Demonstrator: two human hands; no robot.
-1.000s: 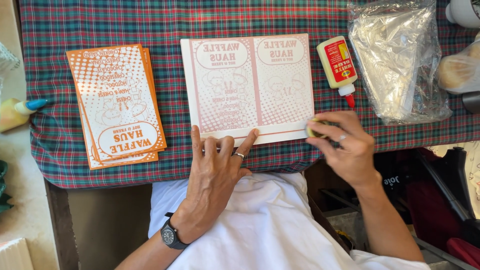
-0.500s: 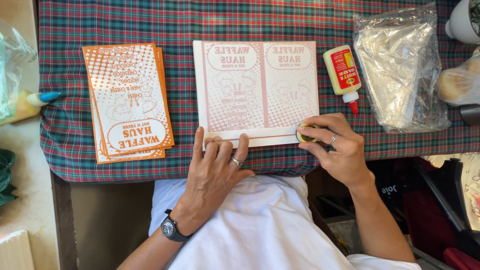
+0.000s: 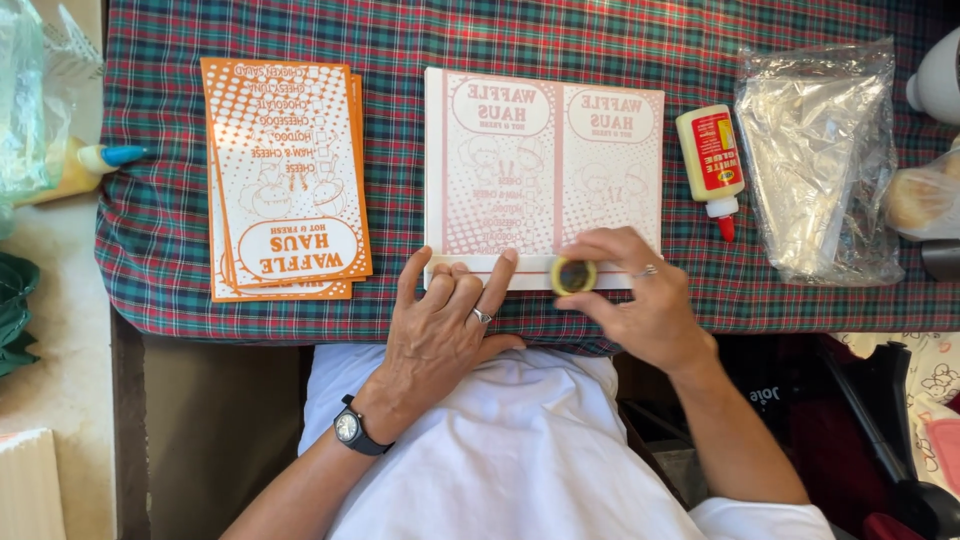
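A pale red-printed paper sheet [image 3: 545, 175] lies flat on the plaid tablecloth [image 3: 400, 40], its near edge folded up as a narrow flap. My left hand [image 3: 445, 325] presses fingers down on the left part of that flap; it wears a ring and a wristwatch. My right hand [image 3: 640, 300] holds a small yellow-green glue stick [image 3: 574, 275] with its round end against the flap near the middle. A white glue bottle [image 3: 711, 165] with a red label lies just right of the sheet.
A stack of orange printed sheets [image 3: 285, 175] sits at the left. A clear plastic bag [image 3: 820, 160] lies at the right, with a white cup [image 3: 940, 80] beyond it. A yellow bottle with a blue tip [image 3: 85, 165] is off the cloth's left edge.
My right hand has slid the glue stick leftward along the sheet's near flap, from its right corner toward the middle. My left hand has stayed pressing the flap.
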